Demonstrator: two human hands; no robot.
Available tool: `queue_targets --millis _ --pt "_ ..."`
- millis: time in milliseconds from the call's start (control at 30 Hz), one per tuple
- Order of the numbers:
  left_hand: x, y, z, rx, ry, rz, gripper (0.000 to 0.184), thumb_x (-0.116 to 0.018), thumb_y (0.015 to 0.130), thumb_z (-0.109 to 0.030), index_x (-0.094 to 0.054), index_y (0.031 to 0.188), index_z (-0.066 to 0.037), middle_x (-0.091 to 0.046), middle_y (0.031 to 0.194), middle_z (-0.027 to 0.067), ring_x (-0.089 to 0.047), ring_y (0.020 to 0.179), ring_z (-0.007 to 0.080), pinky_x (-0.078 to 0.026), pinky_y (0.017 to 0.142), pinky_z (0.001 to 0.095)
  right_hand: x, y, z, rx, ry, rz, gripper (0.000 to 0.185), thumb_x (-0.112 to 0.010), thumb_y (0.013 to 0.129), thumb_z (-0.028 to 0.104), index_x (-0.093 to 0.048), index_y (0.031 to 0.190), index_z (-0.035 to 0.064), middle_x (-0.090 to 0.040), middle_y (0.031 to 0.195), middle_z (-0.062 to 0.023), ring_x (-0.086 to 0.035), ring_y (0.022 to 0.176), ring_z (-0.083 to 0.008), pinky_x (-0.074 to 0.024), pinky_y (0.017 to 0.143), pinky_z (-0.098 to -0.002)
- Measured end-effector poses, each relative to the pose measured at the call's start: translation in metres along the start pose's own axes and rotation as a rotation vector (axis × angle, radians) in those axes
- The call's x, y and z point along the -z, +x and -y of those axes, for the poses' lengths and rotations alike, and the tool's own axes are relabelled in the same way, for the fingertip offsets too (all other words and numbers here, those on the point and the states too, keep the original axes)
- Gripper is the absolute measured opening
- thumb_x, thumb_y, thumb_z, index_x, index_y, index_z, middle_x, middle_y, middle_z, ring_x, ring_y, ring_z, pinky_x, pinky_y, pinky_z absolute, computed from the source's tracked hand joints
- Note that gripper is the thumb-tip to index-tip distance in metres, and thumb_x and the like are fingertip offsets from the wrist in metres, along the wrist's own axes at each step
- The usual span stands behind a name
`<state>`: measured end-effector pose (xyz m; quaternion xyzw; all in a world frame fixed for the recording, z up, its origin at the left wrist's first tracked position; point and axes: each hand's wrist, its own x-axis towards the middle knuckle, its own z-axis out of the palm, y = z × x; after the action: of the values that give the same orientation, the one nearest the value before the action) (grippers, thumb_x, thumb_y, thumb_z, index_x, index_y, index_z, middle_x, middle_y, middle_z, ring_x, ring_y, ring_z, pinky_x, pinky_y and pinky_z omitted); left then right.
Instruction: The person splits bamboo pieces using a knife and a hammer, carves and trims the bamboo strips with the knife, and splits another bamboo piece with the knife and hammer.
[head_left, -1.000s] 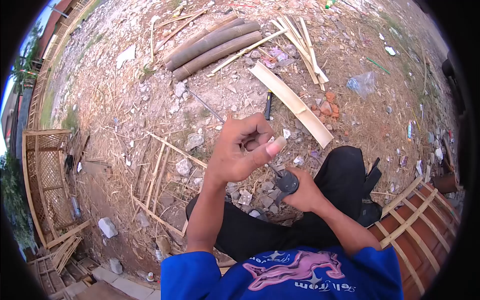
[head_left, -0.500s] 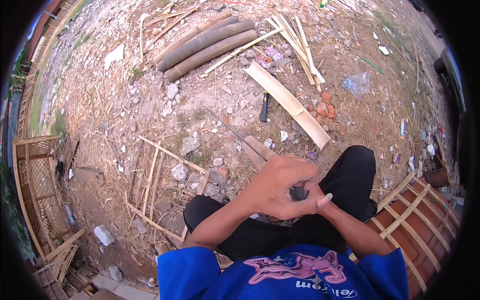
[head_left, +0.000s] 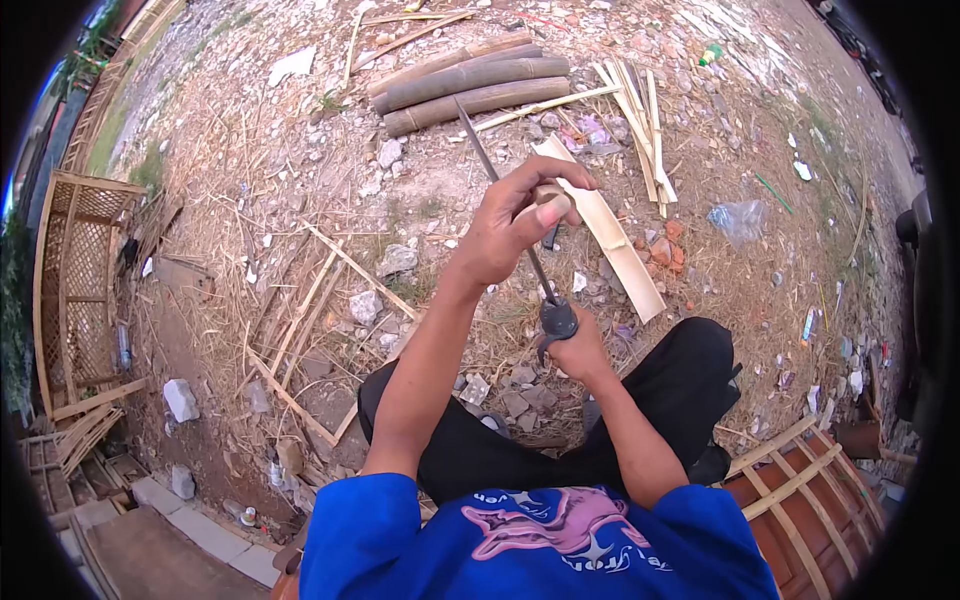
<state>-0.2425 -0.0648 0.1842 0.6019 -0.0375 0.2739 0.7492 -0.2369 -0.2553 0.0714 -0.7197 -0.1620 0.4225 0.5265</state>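
My right hand [head_left: 577, 352] is wrapped round the dark round-ended handle [head_left: 559, 320] of a long thin blade [head_left: 478, 143]. The blade points away from me, its tip towards the bamboo poles. Over its middle part is my left hand [head_left: 520, 222], fingers curled and thumb close to the fingertips; whatever it grips is hidden. Behind the left hand lies a split bamboo piece [head_left: 628, 268] on the ground. A dark tool [head_left: 549, 238] shows partly beside that piece.
Bamboo poles [head_left: 475, 95] and thin strips [head_left: 645, 130] lie farther out. Broken bricks [head_left: 667, 252] and stones [head_left: 398, 260] dot the ground. A lattice frame [head_left: 85, 290] stands at the left. Slats [head_left: 800, 478] rest over a reddish-brown surface at the lower right.
My left hand has moved from beside the handle out along the blade. The blade has swung to point farther away from me. The head view has shifted, so the ground items appear farther right.
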Motion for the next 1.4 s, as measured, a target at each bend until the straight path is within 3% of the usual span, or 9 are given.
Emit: queue_targets --millis 133,433,567,667,833,1067,1167,1300,1400 --pt "0.021 -0.008 -0.002 0.128 0.389 0.021 0.035 -0.057 0.093 -0.035 -0.06 0.102 -0.002 -0.06 0.085 0.0064 -0.054 0.072 0.0108 -0.044 0.068 0.028 -0.009 0.0 -0.001 0.04 -0.008 0.008 0.029 -0.071 0.067 0.003 -0.063 0.095 0.0017 -0.063 0.079 -0.0008 -0.056 0.071 -0.0114 -0.0469 0.068 -0.0287" --pt "0.01 -0.03 -0.01 0.167 0.261 -0.059 0.024 -0.053 0.098 -0.027 -0.056 0.094 -0.003 -0.053 0.08 -0.0002 -0.046 0.076 0.0084 -0.038 0.068 0.0245 -0.012 -0.022 0.007 0.149 -0.207 -0.102 0.032 -0.071 0.069 0.005 -0.062 0.1 0.0012 -0.069 0.085 -0.0143 -0.068 0.077 -0.0244 -0.051 0.072 -0.035" --pt "0.016 -0.041 -0.016 0.176 0.16 -0.002 0.019 -0.052 0.095 -0.021 -0.055 0.1 -0.003 -0.054 0.088 0.0028 -0.047 0.081 0.0096 -0.037 0.068 0.0243 -0.028 -0.019 -0.01 0.227 -0.203 -0.21 0.029 -0.072 0.069 0.003 -0.06 0.095 0.0004 -0.066 0.077 -0.0119 -0.061 0.068 -0.0158 -0.0486 0.064 -0.032" --pt "0.018 -0.038 -0.013 0.158 0.091 -0.014 0.019 -0.053 0.093 -0.019 -0.055 0.102 -0.003 -0.054 0.089 0.0042 -0.049 0.083 0.0106 -0.039 0.07 0.0253 -0.035 -0.012 -0.014 0.233 -0.207 -0.227 0.032 -0.071 0.069 0.007 -0.06 0.099 0.0018 -0.068 0.083 -0.0193 -0.07 0.078 -0.0329 -0.0512 0.068 -0.0389" --pt "0.035 -0.032 -0.01 0.102 0.021 -0.027 0.019 -0.053 0.089 -0.016 -0.054 0.1 -0.001 -0.054 0.089 0.0051 -0.049 0.083 0.0117 -0.039 0.077 0.0262 -0.046 -0.013 0.001 0.129 -0.121 -0.112 0.032 -0.072 0.067 0.01 -0.061 0.096 0.0003 -0.066 0.08 -0.0149 -0.066 0.074 -0.0267 -0.0499 0.07 -0.0369" --pt "-0.01 -0.046 -0.017 0.324 0.231 0.096 0.017 -0.05 0.084 -0.015 -0.054 0.095 -0.003 -0.053 0.086 0.006 -0.047 0.079 0.0139 -0.039 0.075 0.0297 -0.007 -0.071 0.027 -0.093 -0.12 -0.046 0.035 -0.071 0.07 0.007 -0.063 0.103 -0.0004 -0.068 0.088 -0.0115 -0.065 0.078 -0.0215 -0.0497 0.075 -0.0338" --pt "-0.027 -0.066 -0.004 0.094 0.352 0.208 0.018 -0.05 0.081 -0.013 -0.053 0.095 -0.002 -0.052 0.086 0.0082 -0.048 0.078 0.0187 -0.041 0.075 0.0331 -0.004 -0.095 0.015 -0.122 -0.072 -0.044 0.031 -0.07 0.069 0.003 -0.063 0.099 -0.0001 -0.066 0.084 -0.0065 -0.061 0.076 -0.0139 -0.0486 0.073 -0.0314" --pt "-0.036 -0.077 -0.001 0.017 0.432 0.329 0.023 -0.049 0.075 -0.005 -0.052 0.098 0.0 -0.052 0.09 0.0155 -0.051 0.082 0.0331 -0.042 0.078 0.0403 -0.005 -0.104 0.001 -0.145 -0.083 -0.054 0.026 -0.069 0.07 0.001 -0.061 0.094 0.0011 -0.065 0.082 -0.0035 -0.059 0.074 -0.012 -0.0476 0.072 -0.0299" --pt "-0.049 -0.094 0.009 -0.07 0.462 0.372 0.026 -0.051 0.074 -0.005 -0.052 0.099 0.001 -0.054 0.092 0.0166 -0.052 0.085 0.0365 -0.041 0.079 0.0438 0.004 -0.114 -0.01 -0.148 -0.048 -0.043 0.026 -0.072 0.071 0.003 -0.061 0.094 0.0016 -0.066 0.085 -0.0031 -0.06 0.077 -0.0117 -0.0485 0.074 -0.0296"
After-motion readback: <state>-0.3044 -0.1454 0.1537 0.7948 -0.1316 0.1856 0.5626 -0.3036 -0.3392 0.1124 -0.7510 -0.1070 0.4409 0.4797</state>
